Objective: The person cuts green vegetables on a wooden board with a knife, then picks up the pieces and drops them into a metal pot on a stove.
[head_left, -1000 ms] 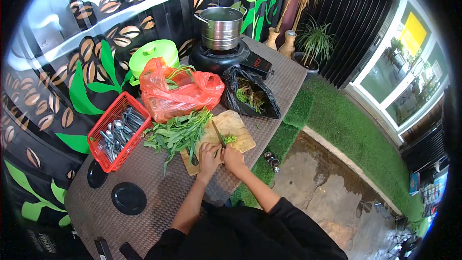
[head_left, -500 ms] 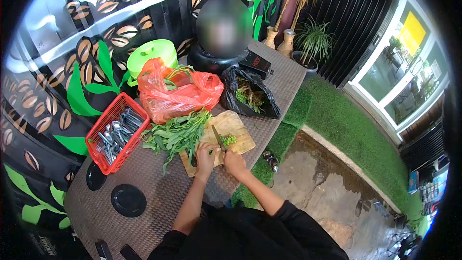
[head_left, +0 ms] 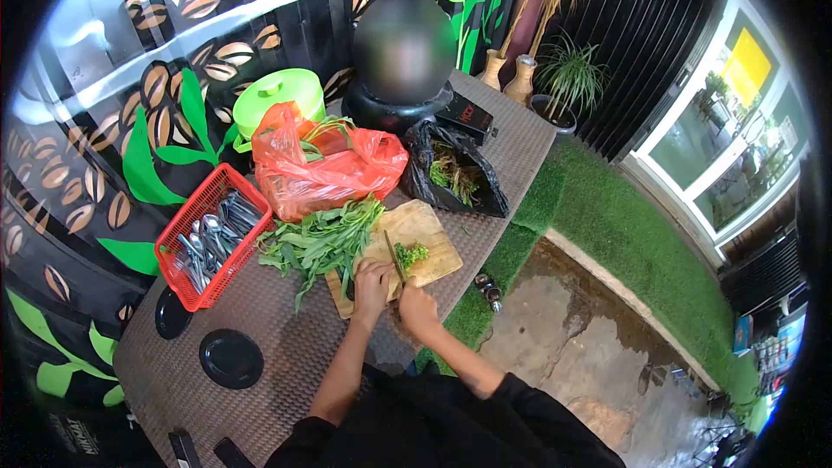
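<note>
A wooden cutting board lies on the table under both hands. My right hand is closed around the handle of a knife, whose blade points away from me across the board. Just left of the blade, my left hand presses down with curled fingers on green stems, mostly hidden beneath it. Chopped green pieces sit in a small pile against the right side of the blade. A heap of long leafy greens spreads from the board's left edge onto the table.
Beyond the board stand a red plastic bag and a black bag of greens. A red basket of cutlery, black plates, a green lidded pot and a black box share the woven-surface table.
My right hand and the knife handle have shifted slightly downward and left. The left fingers have flattened over the stems, and the chopped pile looks a little bigger.
</note>
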{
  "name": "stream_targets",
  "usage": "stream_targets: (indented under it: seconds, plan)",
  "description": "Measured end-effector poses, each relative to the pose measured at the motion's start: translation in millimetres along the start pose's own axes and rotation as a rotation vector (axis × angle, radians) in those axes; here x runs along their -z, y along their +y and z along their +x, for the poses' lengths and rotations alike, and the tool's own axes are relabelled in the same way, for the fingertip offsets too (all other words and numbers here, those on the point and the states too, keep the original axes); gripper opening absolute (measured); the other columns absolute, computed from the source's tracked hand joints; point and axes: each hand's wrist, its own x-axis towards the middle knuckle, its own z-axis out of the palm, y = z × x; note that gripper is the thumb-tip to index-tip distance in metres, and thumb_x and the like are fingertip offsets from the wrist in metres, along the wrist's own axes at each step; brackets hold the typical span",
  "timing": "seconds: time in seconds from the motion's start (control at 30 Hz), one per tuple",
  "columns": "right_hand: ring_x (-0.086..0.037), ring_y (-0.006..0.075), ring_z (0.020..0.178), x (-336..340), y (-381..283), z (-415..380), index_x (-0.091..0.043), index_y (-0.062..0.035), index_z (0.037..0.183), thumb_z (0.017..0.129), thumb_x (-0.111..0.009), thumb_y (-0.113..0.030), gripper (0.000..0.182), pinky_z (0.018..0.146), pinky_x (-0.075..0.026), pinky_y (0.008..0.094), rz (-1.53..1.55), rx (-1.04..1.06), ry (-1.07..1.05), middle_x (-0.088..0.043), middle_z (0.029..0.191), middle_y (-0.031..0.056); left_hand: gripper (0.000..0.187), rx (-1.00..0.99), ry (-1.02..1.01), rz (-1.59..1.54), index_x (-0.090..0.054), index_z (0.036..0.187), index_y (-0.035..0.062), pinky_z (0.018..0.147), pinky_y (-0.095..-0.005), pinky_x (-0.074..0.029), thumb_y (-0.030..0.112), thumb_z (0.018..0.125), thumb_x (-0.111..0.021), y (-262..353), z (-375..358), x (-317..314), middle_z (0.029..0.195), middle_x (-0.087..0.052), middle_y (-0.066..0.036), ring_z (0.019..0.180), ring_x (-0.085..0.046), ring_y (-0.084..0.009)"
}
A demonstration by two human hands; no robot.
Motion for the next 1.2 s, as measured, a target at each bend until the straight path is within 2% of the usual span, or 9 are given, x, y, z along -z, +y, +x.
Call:
stream_targets:
  seconds: [0.07,0.2,0.33,0.43,0.67,0.93,1.03,1.13,1.2]
  plan:
    - [-0.066,0.0357,0.072,-6.9,-1.7,2.9,-0.047,0.0059,0.096,0.089,-0.044,-0.022,0.029,0.063,-0.054,0.0433,-0.096,0.048,0.018,-0.064,0.074,0.0221,0.014,0.015,-0.015,-0.016,-0.069,0.088,-0.0014,0.080,-0.0361,-0.045,0.005,0.077,-0.064,0.6,2.3,3.4,0.083,-0.064,-0.013,0.089,-0.053,-0.0271]
    - [-0.066,0.0352,0.069,8.1,2.3,23.7,-0.046,0.0049,0.098,0.090,-0.043,-0.024,0.030,0.061,-0.053,0.0452,-0.057,0.147,0.050,-0.064,0.075,0.0226,0.011,0.046,-0.011,-0.004,-0.069,0.082,-0.0018,0.077,-0.0371,-0.045,0.004,0.073,-0.067,3.9,3.4,5.0,0.080,-0.063,-0.013,0.088,-0.054,-0.0272]
    - [-0.065,0.0395,0.074,4.7,-2.2,-2.8,-0.049,0.0034,0.092,0.090,-0.046,-0.024,0.028,0.067,-0.053,0.0471,-0.003,0.014,0.033,-0.063,0.078,0.0247,0.008,0.035,0.043,-0.025,-0.068,0.080,-0.0021,0.078,-0.0374,-0.045,0.003,0.073,-0.067,3.0,2.1,2.3,0.081,-0.063,-0.013,0.089,-0.053,-0.0272]
    - [-0.066,0.0364,0.072,-7.7,-2.8,5.3,-0.049,0.0026,0.092,0.089,-0.046,-0.022,0.024,0.063,-0.054,0.0449,-0.086,0.034,0.050,-0.064,0.075,0.0222,0.007,0.042,0.053,-0.017,-0.068,0.080,-0.0026,0.079,-0.0381,-0.044,0.002,0.075,-0.066,5.2,0.0,1.8,0.084,-0.063,-0.013,0.090,-0.053,-0.0273]
    - [-0.065,0.0369,0.065,-5.1,8.3,-2.3,-0.048,0.0012,0.091,0.091,-0.045,-0.027,0.028,0.057,-0.053,0.0450,-0.079,0.102,0.086,-0.063,0.068,0.0212,0.017,-0.088,0.040,0.077,-0.068,0.094,-0.0015,0.086,-0.0376,-0.043,0.004,0.080,-0.062,11.8,-14.8,8.3,0.096,-0.062,-0.013,0.100,-0.051,-0.0288]
    - [-0.064,0.0402,0.072,26.4,23.4,15.5,-0.048,0.0023,0.093,0.092,-0.043,-0.031,0.034,0.063,-0.052,0.0479,-0.088,0.086,0.009,-0.063,0.076,0.0247,0.011,0.037,-0.017,-0.121,-0.069,0.085,-0.0015,0.076,-0.0365,-0.046,0.003,0.077,-0.063,4.0,2.8,2.3,0.085,-0.063,-0.012,0.087,-0.056,-0.0261]
    - [-0.064,0.0392,0.079,46.0,15.6,12.4,-0.052,0.0032,0.093,0.090,-0.043,-0.026,0.031,0.069,-0.052,0.0476,-0.043,0.084,-0.053,-0.063,0.084,0.0265,0.012,0.175,-0.001,-0.114,-0.070,0.084,0.0004,0.074,-0.0361,-0.046,0.002,0.073,-0.066,11.1,3.3,-0.6,0.082,-0.063,-0.010,0.085,-0.057,-0.0253]
    - [-0.064,0.0388,0.081,51.6,9.4,3.9,-0.052,0.0034,0.095,0.089,-0.045,-0.022,0.027,0.070,-0.052,0.0467,-0.102,0.146,-0.137,-0.063,0.088,0.0265,0.013,0.023,0.086,-0.057,-0.070,0.083,0.0017,0.075,-0.0356,-0.046,0.003,0.071,-0.067,7.3,3.7,-5.2,0.082,-0.063,-0.010,0.086,-0.055,-0.0255]
    - [-0.065,0.0383,0.080,29.2,3.7,-2.6,-0.051,0.0027,0.095,0.087,-0.047,-0.017,0.022,0.070,-0.053,0.0460,-0.065,0.013,-0.053,-0.064,0.084,0.0249,0.012,0.038,0.087,-0.051,-0.070,0.082,0.0014,0.076,-0.0355,-0.045,0.003,0.071,-0.068,5.8,3.3,-5.6,0.082,-0.063,-0.010,0.086,-0.055,-0.0255]
